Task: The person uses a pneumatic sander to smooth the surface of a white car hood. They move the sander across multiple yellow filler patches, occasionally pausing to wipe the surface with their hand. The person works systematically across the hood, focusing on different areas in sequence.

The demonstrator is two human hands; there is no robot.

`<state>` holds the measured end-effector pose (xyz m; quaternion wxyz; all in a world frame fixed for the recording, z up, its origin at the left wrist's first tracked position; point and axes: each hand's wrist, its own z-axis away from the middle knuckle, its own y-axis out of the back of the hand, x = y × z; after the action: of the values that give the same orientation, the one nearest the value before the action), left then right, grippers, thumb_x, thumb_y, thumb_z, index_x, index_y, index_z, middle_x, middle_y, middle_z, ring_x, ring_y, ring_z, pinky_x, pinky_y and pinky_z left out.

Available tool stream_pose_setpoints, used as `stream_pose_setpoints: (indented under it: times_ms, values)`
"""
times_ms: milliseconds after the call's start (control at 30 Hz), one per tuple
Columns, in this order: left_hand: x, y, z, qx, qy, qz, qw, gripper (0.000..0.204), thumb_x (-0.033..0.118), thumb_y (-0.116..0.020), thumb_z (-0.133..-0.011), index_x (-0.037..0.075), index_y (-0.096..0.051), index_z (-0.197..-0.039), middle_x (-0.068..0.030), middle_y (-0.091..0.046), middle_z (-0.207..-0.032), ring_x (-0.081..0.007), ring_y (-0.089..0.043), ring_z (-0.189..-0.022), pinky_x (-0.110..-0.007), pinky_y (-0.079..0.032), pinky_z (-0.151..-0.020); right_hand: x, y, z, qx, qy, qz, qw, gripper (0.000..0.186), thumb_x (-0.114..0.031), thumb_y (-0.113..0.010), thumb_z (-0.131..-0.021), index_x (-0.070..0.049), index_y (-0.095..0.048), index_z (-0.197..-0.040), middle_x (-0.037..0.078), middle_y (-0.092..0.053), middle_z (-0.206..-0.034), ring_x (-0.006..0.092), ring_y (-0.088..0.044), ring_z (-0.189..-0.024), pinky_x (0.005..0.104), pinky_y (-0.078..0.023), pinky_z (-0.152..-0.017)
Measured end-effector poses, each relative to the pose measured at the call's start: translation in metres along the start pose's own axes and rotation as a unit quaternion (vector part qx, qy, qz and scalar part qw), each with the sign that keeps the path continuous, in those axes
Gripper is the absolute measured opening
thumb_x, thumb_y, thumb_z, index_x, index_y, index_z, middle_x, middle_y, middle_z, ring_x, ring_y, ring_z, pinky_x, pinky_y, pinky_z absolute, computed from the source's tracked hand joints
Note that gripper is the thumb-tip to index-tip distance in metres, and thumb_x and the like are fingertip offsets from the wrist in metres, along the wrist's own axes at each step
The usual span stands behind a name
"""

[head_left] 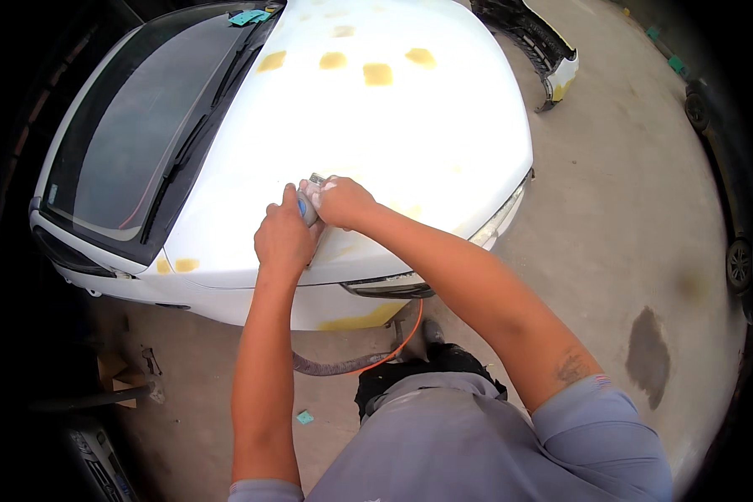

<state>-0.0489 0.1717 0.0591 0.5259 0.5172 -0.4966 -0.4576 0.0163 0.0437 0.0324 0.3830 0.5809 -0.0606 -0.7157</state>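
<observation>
Looking down, we see both hands together on the near side of the white bonnet (343, 142), clamped on a small rounded grey tool (308, 211) with a blue spot. The left hand (283, 234) wraps the near side, thumb raised, and the right hand (349, 203) closes over the far side; between them they hide most of the tool. We cannot make out its underside, nor whether it touches the panel. Some of the right fingers look whitish, too small for us to say why. The right forearm (452, 255) hides part of the car's front edge, just beyond the headlight (389, 289). Yellowish patches (377, 74) mark the bonnet, the farthest ones washed out by glare. We find the windscreen (134, 142) at the left and a loose bumper (563, 79) past the bonnet, cut off at the top. A grey hose (335, 367) and an orange cable (409, 335) show below the front corner, partly hidden by the bodywork. At the right rim, a dark vehicle (732, 209) bends out of sight
</observation>
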Motion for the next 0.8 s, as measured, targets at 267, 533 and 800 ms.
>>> stream_pose_setpoints:
  times_ms: [267,533,800]
  values:
    - [-0.021,0.019,-0.011,-0.066,0.065,0.025,0.995,0.069,0.036,-0.086,-0.086,-0.001,-0.054,-0.135,-0.0212,-0.075,-0.110,-0.0357,-0.075,-0.105,-0.046,-0.061,-0.087,0.166,-0.081,0.141,0.007,-0.034,-0.247,0.969,0.047,-0.041,-0.067,-0.103,0.003,-0.069,-0.084,0.007,-0.056,-0.060,0.0186,-0.055,-0.051,0.0369,-0.048,-0.053]
    - [0.032,-0.005,0.053,-0.043,0.080,0.036,0.995,0.064,0.035,-0.086,-0.084,0.000,-0.052,-0.124,-0.0262,-0.074,-0.100,-0.0456,-0.073,-0.097,-0.053,-0.058,-0.085,0.204,-0.025,0.169,-0.087,-0.009,-0.283,0.955,0.037,-0.031,-0.067,-0.105,0.001,-0.071,-0.086,0.001,-0.056,-0.063,0.0125,-0.056,-0.051,0.0323,-0.048,-0.051]
    - [-0.017,0.006,-0.011,0.018,0.215,0.042,0.976,0.066,0.038,-0.087,-0.083,-0.002,-0.052,-0.122,-0.0283,-0.075,-0.103,-0.0462,-0.074,-0.098,-0.052,-0.058,-0.085,0.274,0.108,0.130,-0.009,0.027,-0.237,0.971,0.037,-0.026,-0.067,-0.104,0.001,-0.062,-0.079,0.001,-0.052,-0.062,0.0116,-0.057,-0.053,0.0314,-0.045,-0.053]
